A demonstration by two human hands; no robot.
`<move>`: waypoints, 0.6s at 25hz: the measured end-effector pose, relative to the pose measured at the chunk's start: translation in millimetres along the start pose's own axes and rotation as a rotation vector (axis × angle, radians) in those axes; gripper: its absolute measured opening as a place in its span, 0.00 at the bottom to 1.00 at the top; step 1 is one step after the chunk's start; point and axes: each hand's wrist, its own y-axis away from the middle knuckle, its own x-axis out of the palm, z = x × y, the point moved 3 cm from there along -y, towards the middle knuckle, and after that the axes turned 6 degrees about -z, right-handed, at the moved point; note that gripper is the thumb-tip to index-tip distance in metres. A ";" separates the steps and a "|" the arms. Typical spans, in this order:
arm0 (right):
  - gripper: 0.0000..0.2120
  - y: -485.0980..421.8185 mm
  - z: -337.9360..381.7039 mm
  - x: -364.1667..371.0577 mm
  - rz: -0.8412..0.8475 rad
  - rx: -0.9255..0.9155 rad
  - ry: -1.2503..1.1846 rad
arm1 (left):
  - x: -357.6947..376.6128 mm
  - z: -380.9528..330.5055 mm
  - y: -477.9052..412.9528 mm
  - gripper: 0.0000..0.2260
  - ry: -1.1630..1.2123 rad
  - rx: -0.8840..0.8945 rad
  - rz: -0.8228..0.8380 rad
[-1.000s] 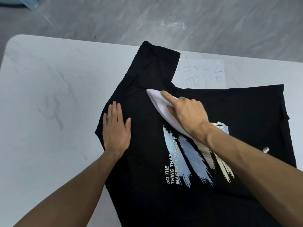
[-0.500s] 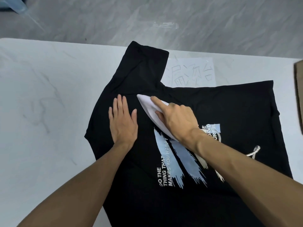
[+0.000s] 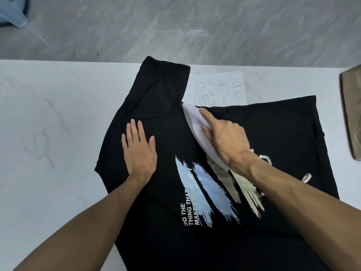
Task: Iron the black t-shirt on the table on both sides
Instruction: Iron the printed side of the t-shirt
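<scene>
- The black t-shirt (image 3: 273, 126) lies spread print side up across the middle of the table (image 3: 48, 133). One sleeve reaches toward the far edge, and the hem runs off the near edge of my view.
- A white iron (image 3: 192, 118) sits on the fabric, its tip at the seam where that sleeve joins the body, above the brush-stroke print (image 3: 207, 190).
- My right hand (image 3: 228, 141) grips the iron, fingers wrapped round it and the forefinger laid straight along its top.
- My left hand (image 3: 139, 151) lies flat on the cloth toward the left edge, fingers straight and together, holding nothing.
- I judge this to be the first side in hand, with the flip not yet done.
- The next pass calls for the left hand to keep the cloth taut while the iron covers the rest of the front, going lightly over the print.
- A pale lettered sheet (image 3: 218, 89) lies by the far edge, partly under the shirt, and a brown board (image 3: 351, 114) lies at the right edge.
</scene>
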 end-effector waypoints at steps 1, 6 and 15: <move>0.23 0.1 10.0 2.9 0.008 -0.037 0.004 | -3.0 -6.4 0.7 0.25 0.035 0.019 -0.025; 0.22 -2.3 30.2 12.8 -0.016 -0.123 0.165 | 0.3 -47.4 -1.8 0.24 0.179 -0.028 -0.051; 0.21 -1.1 -48.9 -6.0 -0.056 -0.026 0.160 | 11.5 -51.1 -3.6 0.30 0.010 -0.019 0.008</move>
